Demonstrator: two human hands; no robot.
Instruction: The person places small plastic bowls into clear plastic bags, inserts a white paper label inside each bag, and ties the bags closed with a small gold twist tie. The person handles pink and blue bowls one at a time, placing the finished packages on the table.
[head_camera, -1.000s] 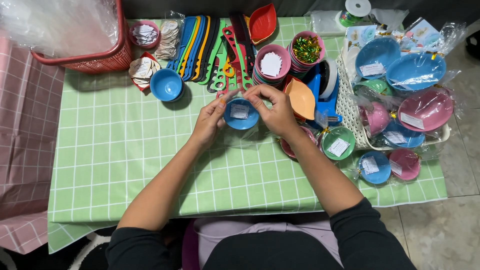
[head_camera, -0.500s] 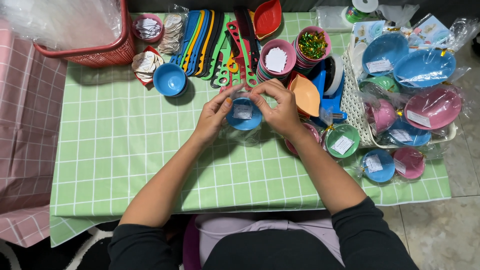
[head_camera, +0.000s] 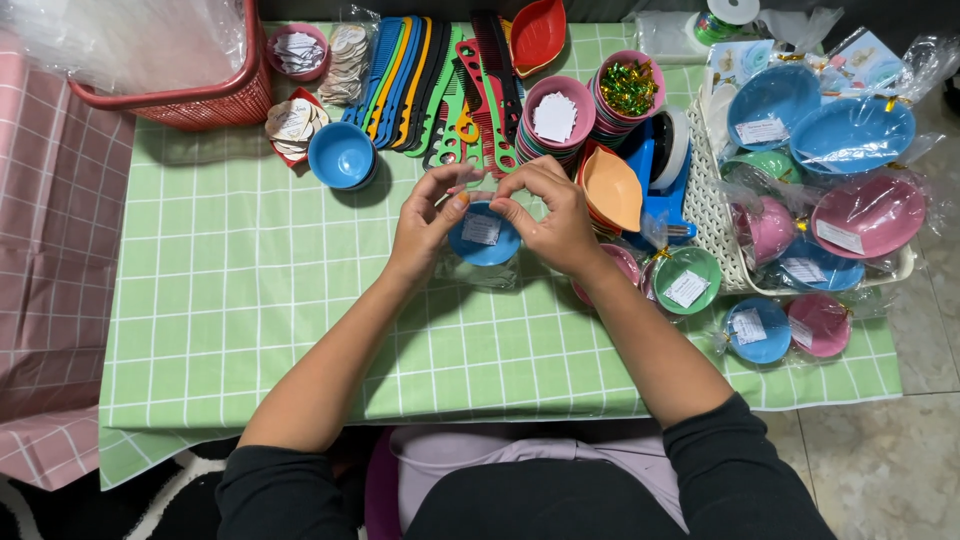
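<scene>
My left hand (head_camera: 428, 222) and my right hand (head_camera: 552, 218) meet over a small blue bowl (head_camera: 484, 238) that has a white paper tag inside and clear plastic wrap around it. Both hands pinch the gathered wrap at the bowl's far side. The bowl sits on the green checked tablecloth (head_camera: 250, 300). Another small blue bowl (head_camera: 341, 156) stands empty to the left.
A row of coloured combs (head_camera: 430, 80), stacked pink bowls (head_camera: 560, 125), an orange bowl (head_camera: 613, 188), a red basket (head_camera: 190, 90) and paper tags (head_camera: 290, 122) lie at the back. A white tray (head_camera: 712, 215) with wrapped bowls (head_camera: 850, 215) stands at the right.
My fingers have shifted on the wrap above the blue bowl; the bowl stays in the same spot on the cloth.
</scene>
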